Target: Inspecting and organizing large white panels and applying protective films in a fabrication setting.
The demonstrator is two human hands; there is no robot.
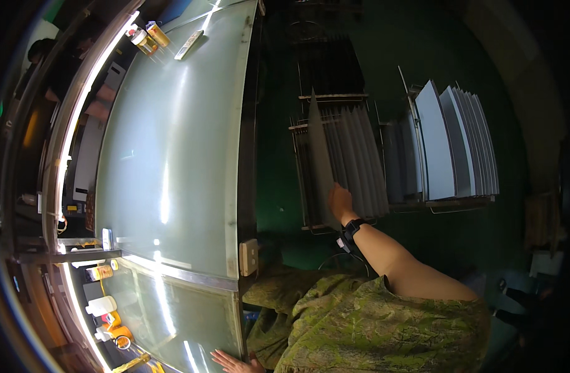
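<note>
My right hand (341, 204), with a dark watch on its wrist, reaches out to a rack and is closed on the near edge of a thin grey panel (320, 155). This panel stands almost upright at the left of a row of similar panels (359, 158) in the wire rack (307, 127). Down at the bottom, my left hand (236, 363) lies with fingers stretched out on the near edge of a long glass-topped table (191, 124). It holds nothing.
Right of that rack stands another with pale panels (437, 143). Bottles (101, 305) and a tape roll (122, 341) line the table's left side, beside bright tubes (79, 118). A socket box (249, 257) sits on the table edge. Someone's feet show at lower right.
</note>
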